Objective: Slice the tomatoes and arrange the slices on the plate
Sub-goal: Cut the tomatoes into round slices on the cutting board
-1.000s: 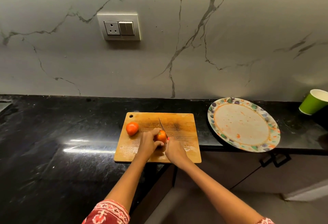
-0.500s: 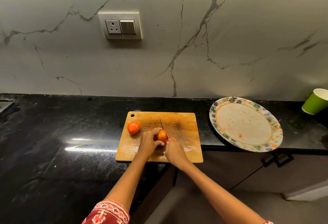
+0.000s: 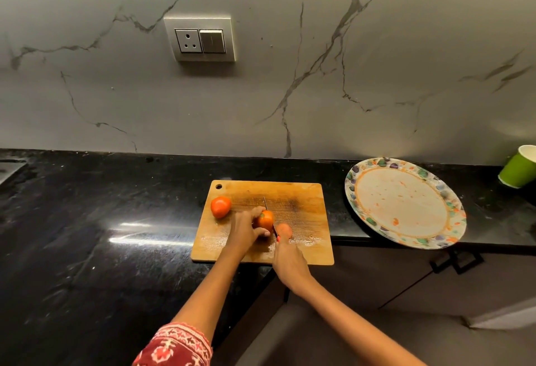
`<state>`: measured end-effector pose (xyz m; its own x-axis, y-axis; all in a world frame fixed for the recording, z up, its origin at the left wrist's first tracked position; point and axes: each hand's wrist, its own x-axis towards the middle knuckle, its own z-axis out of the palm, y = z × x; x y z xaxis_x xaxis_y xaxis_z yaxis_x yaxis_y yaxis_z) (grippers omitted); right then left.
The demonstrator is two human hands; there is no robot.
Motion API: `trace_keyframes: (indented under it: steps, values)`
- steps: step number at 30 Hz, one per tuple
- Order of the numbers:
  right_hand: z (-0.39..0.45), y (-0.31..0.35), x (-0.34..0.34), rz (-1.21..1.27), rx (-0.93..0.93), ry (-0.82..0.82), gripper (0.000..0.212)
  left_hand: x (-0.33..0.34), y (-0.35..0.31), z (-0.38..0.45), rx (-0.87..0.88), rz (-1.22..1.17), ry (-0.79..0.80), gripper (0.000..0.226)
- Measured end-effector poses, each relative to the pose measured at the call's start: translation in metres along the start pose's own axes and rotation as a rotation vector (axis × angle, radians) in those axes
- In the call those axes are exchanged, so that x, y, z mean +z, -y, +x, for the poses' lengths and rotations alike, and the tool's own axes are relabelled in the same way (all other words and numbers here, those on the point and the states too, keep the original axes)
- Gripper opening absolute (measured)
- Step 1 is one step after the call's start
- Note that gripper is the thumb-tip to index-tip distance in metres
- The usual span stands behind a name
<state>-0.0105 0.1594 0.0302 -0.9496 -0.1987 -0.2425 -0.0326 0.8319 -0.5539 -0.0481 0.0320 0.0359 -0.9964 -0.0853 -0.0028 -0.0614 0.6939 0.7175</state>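
I am seeing the left hand (image 3: 245, 229) curling its fingers around a tomato (image 3: 265, 219) at the middle of the cutting board (image 3: 301, 206). The right hand (image 3: 287, 255) is gripping the knife (image 3: 269, 216), its blade lying on this tomato. A second tomato (image 3: 220, 206) is lying at 9 o'clock, the plate (image 3: 362, 180) at 3 o'clock.

On a wooden board (image 3: 301, 209) lying on a black counter (image 3: 87, 235), the left hand (image 3: 246, 230) grips a tomato (image 3: 265, 220) while the right hand (image 3: 288, 258) holds a knife (image 3: 269, 217) whose blade runs across the tomato's right side. A second tomato (image 3: 220, 206) sits whole at the board's left. A patterned plate (image 3: 406, 201) lies to the right, a green cup (image 3: 519, 166) beyond it.
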Motion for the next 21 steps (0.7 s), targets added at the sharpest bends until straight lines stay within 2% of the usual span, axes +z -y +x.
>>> trace_keyframes:
  steps: [6,12,17,21]
  values:
    - [0.01,0.008,-0.006,0.084,0.019,0.01,0.03,0.001,-0.001,-0.002,0.024,0.014,-0.005,0.062]
    - [0.001,0.0,-0.002,-0.023,0.021,0.029,0.027,0.003,-0.001,-0.001,0.017,0.021,-0.007,0.063]
    - [0.008,0.012,-0.01,0.059,0.046,0.04,0.029,0.001,0.0,-0.001,0.011,0.032,0.009,0.064]
    - [0.0,0.003,-0.007,-0.056,0.055,0.069,0.028,-0.001,-0.001,0.002,-0.002,0.039,0.041,0.065]
